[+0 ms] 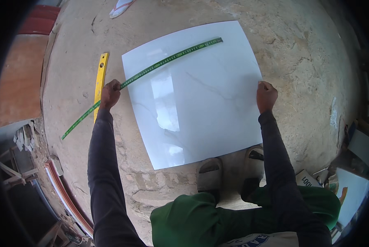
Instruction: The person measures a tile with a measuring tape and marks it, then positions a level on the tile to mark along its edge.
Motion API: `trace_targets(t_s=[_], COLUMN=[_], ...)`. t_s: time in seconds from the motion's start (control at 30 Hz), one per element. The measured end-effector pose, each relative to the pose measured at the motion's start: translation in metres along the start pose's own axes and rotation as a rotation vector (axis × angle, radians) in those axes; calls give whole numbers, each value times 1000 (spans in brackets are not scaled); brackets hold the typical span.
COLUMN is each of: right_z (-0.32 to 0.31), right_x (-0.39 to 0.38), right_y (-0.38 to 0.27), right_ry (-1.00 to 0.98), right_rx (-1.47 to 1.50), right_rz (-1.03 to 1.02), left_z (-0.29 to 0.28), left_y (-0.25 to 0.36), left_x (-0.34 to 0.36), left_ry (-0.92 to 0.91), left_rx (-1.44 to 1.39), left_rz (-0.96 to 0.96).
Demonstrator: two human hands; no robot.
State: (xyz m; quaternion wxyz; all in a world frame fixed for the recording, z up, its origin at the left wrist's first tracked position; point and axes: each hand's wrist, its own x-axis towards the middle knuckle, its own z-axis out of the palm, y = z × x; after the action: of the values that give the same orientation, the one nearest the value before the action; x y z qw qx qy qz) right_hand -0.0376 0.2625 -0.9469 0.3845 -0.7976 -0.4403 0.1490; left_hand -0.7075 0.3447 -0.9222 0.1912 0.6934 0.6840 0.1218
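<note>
Green trousers sit closest, with a strip of pale shirt below them, both on the near side of the large white marbled tile. Two dark sandals stand just beside the tile's near edge. Flat on the bare floor, the tile carries part of a green measuring tape, which slants over its far half and ends short of its right edge. The left hand is just off the tile's left edge, its grip pinching the tape between thumb and fingers; past it, the tape runs on over a yellow level to the floor left of the tile. The right hand is at the tile's right edge, its grip curled into a fist; whether it touches the tile or hides something small, I cannot tell.

As I judge it, the tape's unpinned far end could swing if the left hand twists, spoiling a reading. The glossy face would give it little hold. Catching the tape on the level could kink it, and a sandal nudging the tile's near edge could chip or shift it.
</note>
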Motion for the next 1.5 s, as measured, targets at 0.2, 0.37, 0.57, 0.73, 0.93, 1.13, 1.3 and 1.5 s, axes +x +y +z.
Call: trace_targets(t_s=[0.2, 0.37, 0.57, 0.73, 0.93, 1.13, 1.3, 1.5], right_z=[38, 43, 47, 47, 47, 52, 46, 45], right_x=[10, 2, -3, -3, -1, 0, 4, 7], right_y=[-2, 3, -10, -15, -11, -9, -10, -1], right_ry=[-14, 69, 66, 69, 47, 67, 38, 61], right_rx=[-48, -69, -97, -113, -174, -147, -181, -175], right_rz=[-97, -95, -97, -111, -82, -98, -90, -125], left_z=[-11, 20, 24, 14, 4, 8, 4, 7], left_y=[-1, -13, -38, -31, -33, -41, -40, -40], left_x=[87, 128, 154, 156, 155, 156, 154, 156], left_ry=[19, 81, 192, 77, 32, 32, -54, -56], left_rx=[22, 128, 180, 57, -8, -35, -56, -105], left_rz=[11, 17, -5, 85, 30, 14, 25, 40])
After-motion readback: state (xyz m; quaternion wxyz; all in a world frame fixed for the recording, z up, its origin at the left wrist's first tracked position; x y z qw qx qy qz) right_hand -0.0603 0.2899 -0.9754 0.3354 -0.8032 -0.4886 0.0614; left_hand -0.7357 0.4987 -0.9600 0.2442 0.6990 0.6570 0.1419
